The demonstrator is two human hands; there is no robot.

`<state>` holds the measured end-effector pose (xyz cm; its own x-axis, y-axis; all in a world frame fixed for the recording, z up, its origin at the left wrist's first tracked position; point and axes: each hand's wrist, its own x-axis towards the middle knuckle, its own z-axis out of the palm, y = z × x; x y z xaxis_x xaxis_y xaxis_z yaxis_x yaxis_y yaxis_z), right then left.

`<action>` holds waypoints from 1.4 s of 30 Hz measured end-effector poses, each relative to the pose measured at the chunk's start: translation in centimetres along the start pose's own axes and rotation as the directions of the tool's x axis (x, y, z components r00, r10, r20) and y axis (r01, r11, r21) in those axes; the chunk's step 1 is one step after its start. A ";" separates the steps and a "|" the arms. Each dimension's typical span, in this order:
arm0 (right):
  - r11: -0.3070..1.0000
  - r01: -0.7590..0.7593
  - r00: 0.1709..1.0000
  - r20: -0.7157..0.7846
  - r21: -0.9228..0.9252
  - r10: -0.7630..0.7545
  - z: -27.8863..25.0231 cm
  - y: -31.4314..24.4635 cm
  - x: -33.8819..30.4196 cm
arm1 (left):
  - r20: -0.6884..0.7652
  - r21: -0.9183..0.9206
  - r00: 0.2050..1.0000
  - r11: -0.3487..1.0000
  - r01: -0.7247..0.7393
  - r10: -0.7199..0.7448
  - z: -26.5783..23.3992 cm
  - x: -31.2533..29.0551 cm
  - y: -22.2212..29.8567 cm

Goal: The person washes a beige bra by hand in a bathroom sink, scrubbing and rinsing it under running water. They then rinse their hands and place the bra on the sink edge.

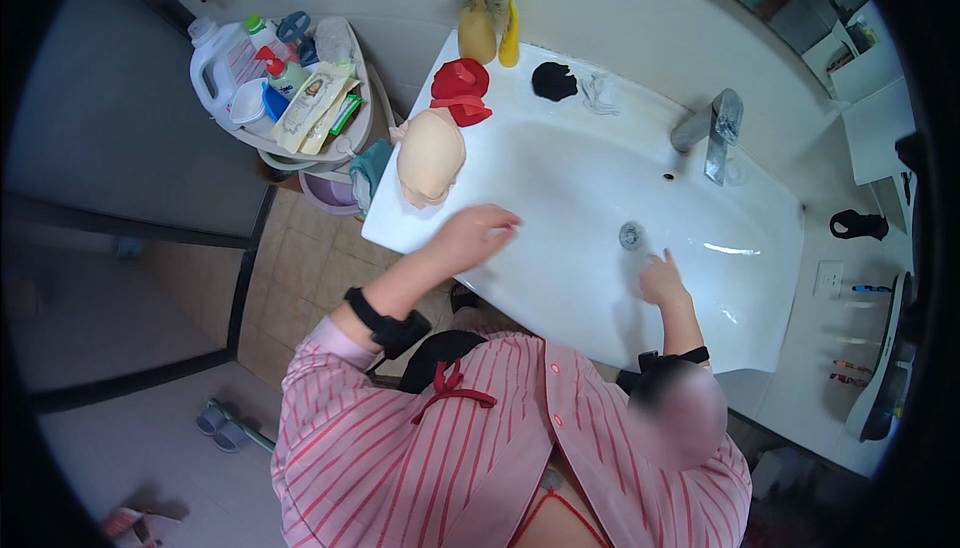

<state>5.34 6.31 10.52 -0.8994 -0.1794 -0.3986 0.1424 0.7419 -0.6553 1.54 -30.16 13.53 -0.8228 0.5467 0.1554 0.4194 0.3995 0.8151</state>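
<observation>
My left hand [478, 235] hovers over the left part of the white washbasin [560, 238], its fingers loosely bent and apart with nothing visible in them. Over the basin near the drain [630, 236] is my right hand [660, 280], the index finger extended, holding nothing I can see. Closest to the left hand, a beige, padded, cup-shaped garment [430, 160] lies on the left counter. Behind it rests a crumpled red cloth garment [461, 90]. A small black cloth bundle [553, 81] and a thin white cloth [600, 95] lie along the back ledge.
A silver faucet [712, 133] rises at the basin's back right. A vase [477, 33] of pink flowers and a yellow tube [509, 36] stand at the back left corner. Left of the counter, a loaded rack [300, 153] holds bottles and packets. A socket [828, 279] is at right.
</observation>
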 end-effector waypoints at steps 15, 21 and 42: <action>0.832 0.250 0.898 -0.204 -0.494 -0.391 9.4 -25.7 25.2 | -0.133 -0.674 0.725 0.597 0.434 -0.676 -6.5 2.5 -11.7; 0.797 0.302 0.913 -0.082 -0.522 -0.400 5.7 -28.4 22.9 | 0.125 -0.831 0.886 0.441 0.339 -0.446 -12.1 -3.1 -7.4; 0.920 -0.148 0.820 -0.565 -0.364 -0.092 -0.1 -18.8 24.6 | -0.200 -0.977 0.871 0.156 -0.144 -0.448 -15.6 -15.1 0.3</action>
<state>-19.48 -12.02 13.14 -0.9841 0.1498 0.0957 0.1135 0.9440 -0.3099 8.07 -49.74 20.10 -0.9816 0.1502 -0.1181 -0.1907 -0.7353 0.6503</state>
